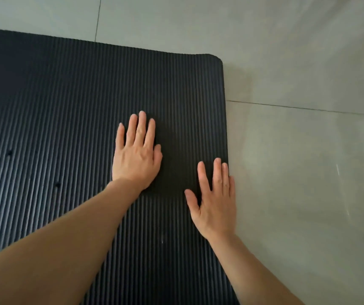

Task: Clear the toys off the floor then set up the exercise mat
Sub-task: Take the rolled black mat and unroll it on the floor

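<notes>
On the floor [297,150], both flat hands, left [135,150] and right [215,201], press the soft, ribbed, grippy mat [66,106]; its edge suits lifting.

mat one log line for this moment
mat: unrolled flat on tiled floor | left hand: pressing flat | right hand: pressing by edge

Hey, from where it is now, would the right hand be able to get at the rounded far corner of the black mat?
Probably yes. The right hand lies flat on the mat beside its right edge, and nothing sits between it and the rounded corner; it would just need to slide forward.
</notes>
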A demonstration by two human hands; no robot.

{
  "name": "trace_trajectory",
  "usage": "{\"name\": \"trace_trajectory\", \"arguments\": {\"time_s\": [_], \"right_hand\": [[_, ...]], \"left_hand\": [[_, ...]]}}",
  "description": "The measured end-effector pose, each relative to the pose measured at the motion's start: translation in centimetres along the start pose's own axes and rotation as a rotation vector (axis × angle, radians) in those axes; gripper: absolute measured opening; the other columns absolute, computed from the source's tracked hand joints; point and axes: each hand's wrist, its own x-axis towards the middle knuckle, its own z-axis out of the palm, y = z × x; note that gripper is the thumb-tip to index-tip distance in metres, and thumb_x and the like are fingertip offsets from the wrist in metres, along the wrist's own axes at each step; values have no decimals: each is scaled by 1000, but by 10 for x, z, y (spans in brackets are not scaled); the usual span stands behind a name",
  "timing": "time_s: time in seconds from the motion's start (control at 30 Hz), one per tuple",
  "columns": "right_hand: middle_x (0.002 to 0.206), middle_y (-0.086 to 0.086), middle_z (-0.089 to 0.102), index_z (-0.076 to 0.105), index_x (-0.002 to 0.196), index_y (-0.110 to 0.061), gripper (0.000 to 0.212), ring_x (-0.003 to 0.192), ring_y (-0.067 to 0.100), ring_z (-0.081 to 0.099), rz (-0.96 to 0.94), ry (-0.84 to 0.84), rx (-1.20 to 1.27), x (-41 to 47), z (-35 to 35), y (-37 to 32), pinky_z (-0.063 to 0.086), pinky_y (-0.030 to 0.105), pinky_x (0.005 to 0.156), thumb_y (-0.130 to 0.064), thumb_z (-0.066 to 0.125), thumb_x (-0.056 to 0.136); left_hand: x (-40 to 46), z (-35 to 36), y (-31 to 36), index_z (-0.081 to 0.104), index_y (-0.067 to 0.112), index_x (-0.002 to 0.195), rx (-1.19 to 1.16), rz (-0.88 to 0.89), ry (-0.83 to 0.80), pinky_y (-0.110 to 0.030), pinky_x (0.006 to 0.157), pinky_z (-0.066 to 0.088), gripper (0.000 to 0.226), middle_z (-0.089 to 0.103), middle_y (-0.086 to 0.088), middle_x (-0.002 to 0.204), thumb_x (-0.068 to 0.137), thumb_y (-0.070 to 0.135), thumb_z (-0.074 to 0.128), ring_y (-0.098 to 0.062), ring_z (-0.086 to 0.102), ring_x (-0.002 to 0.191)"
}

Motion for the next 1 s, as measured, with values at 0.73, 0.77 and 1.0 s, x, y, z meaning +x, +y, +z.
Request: {"name": "trace_trajectory", "arguments": {"time_s": [0.73, 0.77, 1.0], "right_hand": [[154, 11, 23, 29, 145, -24, 60, 143, 27, 17, 33, 84, 105, -149, 27, 6, 21, 43, 113, -50, 27, 91], [155, 10, 22, 28, 145, -24, 60, 144, 26, 16, 30, 98, 114, -152, 29, 6, 20, 43, 113, -49, 26, 91], [158, 7, 7, 15, 149, -27, 63, 146, 22, 0, 15, 114, 151, -153, 31, 6, 4, 39, 116, -52, 16, 90]], "left_hand": [[-182, 29, 16, 23, 11, 147, -13, 24, 66, -40, 115, -6, 69, 14, -6, 157, 86, 45, 20, -22, 6, 146], [-185, 30, 17, 20, 12, 148, -17, 24, 70, -41, 115, -6, 68, 10, -5, 158, 88, 44, 21, -21, 3, 146], [-187, 32, 16, 13, 16, 149, -30, 22, 100, -42, 118, -4, 63, 2, -2, 159, 94, 42, 29, -18, -5, 146]]}}
